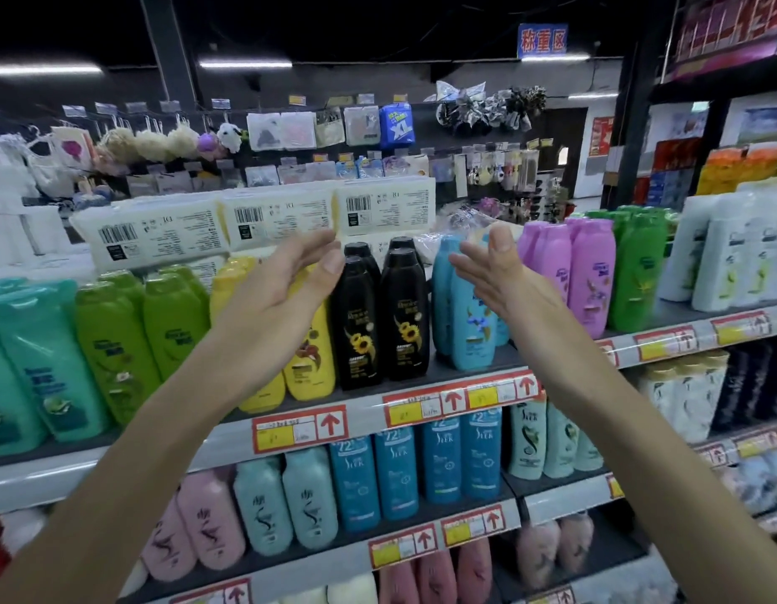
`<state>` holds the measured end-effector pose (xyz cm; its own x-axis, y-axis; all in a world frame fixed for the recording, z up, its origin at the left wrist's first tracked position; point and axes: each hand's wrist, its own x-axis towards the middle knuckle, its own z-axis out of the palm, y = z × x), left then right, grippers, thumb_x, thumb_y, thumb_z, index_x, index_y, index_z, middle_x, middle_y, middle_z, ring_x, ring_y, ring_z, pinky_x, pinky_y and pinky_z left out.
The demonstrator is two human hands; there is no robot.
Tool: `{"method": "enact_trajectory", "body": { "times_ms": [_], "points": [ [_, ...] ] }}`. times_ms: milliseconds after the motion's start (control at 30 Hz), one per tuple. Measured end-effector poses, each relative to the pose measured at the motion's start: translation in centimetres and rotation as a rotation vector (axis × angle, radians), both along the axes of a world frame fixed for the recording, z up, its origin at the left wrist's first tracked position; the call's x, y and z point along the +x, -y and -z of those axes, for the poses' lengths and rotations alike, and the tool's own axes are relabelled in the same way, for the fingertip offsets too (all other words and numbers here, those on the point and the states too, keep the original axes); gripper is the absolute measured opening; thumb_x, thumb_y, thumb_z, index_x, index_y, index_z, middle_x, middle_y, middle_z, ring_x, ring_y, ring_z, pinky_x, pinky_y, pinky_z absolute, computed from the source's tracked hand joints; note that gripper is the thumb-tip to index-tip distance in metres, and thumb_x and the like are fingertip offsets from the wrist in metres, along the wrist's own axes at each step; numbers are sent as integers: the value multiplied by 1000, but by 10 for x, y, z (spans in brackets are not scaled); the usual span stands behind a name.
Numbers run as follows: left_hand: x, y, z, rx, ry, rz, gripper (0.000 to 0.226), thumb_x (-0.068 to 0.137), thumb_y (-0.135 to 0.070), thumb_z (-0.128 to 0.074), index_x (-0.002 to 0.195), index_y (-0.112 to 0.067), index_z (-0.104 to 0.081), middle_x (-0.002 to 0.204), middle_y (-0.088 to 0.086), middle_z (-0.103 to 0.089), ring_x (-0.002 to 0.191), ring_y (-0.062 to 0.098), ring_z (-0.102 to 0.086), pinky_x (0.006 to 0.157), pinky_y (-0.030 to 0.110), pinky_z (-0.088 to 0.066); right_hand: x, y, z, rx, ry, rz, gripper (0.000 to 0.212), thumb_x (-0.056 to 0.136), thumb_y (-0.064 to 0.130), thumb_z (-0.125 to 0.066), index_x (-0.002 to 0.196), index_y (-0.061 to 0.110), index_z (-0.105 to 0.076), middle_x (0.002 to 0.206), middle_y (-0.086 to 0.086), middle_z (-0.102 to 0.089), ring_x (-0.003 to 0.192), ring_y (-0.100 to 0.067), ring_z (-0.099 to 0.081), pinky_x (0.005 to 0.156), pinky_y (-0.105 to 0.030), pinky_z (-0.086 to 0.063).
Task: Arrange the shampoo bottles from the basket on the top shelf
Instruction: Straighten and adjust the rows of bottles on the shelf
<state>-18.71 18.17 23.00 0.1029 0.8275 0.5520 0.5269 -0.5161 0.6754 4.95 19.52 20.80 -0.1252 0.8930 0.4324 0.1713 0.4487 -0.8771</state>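
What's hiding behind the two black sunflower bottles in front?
Behind the front black bottles stand two rear black bottles; only their tops show. Anything farther back is covered.

Behind the left hand (286,294) — yellow bottles (313,370), half hidden.

Fluorescent tubes (245,63) glow on a dark ceiling (334,19) above hanging goods (291,130).

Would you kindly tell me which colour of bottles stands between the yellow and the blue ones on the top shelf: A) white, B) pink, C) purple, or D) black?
D: the black bottles with sunflower labels stand on the top shelf between the yellow bottles and the blue bottles.
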Motion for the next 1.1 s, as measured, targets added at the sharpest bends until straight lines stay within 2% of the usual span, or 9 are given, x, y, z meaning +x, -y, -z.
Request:
{"method": "enact_trajectory", "body": {
  "times_ms": [133, 300, 400, 533, 633, 767, 867, 1000, 1100],
  "points": [
    [-3, 0, 2, 28, -35, -22, 64, 89, -63, -40, 147, -36, -43, 140, -29, -52, 130, -11, -44, 103, 20, -36, -3, 1, 3, 15, -16, -31, 52, 70, 97, -29, 101, 66, -59, 133, 35, -55, 129, 13, -45, 121, -39, -25],
    [-12, -8, 4, 123, -35, -54, 48, 98, -56, -42, 143, -40, -45, 135, -34, -53, 119, -22, -45, 74, -3, -38, -11, -3, -2, 36, 16, 6, 69, 70, 97, -28, 117, 56, -56, 137, 31, -54, 131, 11, -43, 121, -40, -24],
    [-16, -14, 5, 169, -111, -92, 46, 99, -54, -43, 142, -40, -45, 134, -33, -52, 123, -15, -44, 84, 7, -35, -17, -6, -6, 31, 24, 45, 67, 69, 98, -27, 114, 56, -54, 137, 30, -54, 132, 8, -44, 120, -43, -27],
    [-22, -31, 1, 178, -223, -125, 47, 97, -57, -44, 142, -42, -45, 129, -34, -49, 116, -13, -44, 81, 10, -32, -19, -18, -6, 56, 63, 102, 92, 71, 97, -26, 141, 40, -47, 143, 25, -50, 135, 6, -42, 120, -42, -27],
    [-19, -41, -1, 186, -300, -165, 48, 96, -55, -49, 140, -37, -49, 123, -30, -51, 114, -3, -46, 92, 23, -36, -19, -26, -10, 85, 118, 125, 95, 75, 94, -24, 148, 34, -41, 148, 21, -47, 137, 4, -41, 120, -41, -28],
    [-13, -49, -2, 180, -405, -198, 51, 92, -58, -50, 137, -35, -52, 133, -19, -56, 129, 5, -45, 112, 40, -37, -14, -36, -18, 165, 185, 125, 75, 89, 79, -28, 146, 34, -43, 144, 23, -50, 132, 9, -43, 112, -28, -34],
    [-10, -56, -4, 154, -490, -240, 52, 90, -59, -52, 137, -36, -53, 134, -12, -59, 127, 10, -49, 110, 44, -40, -10, -45, -24, 226, 265, 117, 53, 98, 58, -37, 140, 30, -51, 135, 22, -57, 125, 10, -48, 106, -20, -37],
    [3, -62, -10, 90, -553, -322, 46, 89, -60, -56, 130, -41, -56, 124, -9, -65, 120, 15, -54, 104, 43, -44, -3, -59, -33, 343, 519, 103, 39, 100, 39, -52, 134, 23, -58, 132, 12, -61, 123, 1, -50, 101, -13, -33],
    [10, -63, -16, 67, -545, -349, 42, 85, -59, -62, 123, -41, -62, 110, -11, -67, 109, 14, -60, 108, 48, -42, -1, -70, -42, 470, 722, 109, 35, 98, 37, -57, 130, 22, -62, 128, 7, -65, 121, -9, -53, 105, -21, -34]
  ]
}}
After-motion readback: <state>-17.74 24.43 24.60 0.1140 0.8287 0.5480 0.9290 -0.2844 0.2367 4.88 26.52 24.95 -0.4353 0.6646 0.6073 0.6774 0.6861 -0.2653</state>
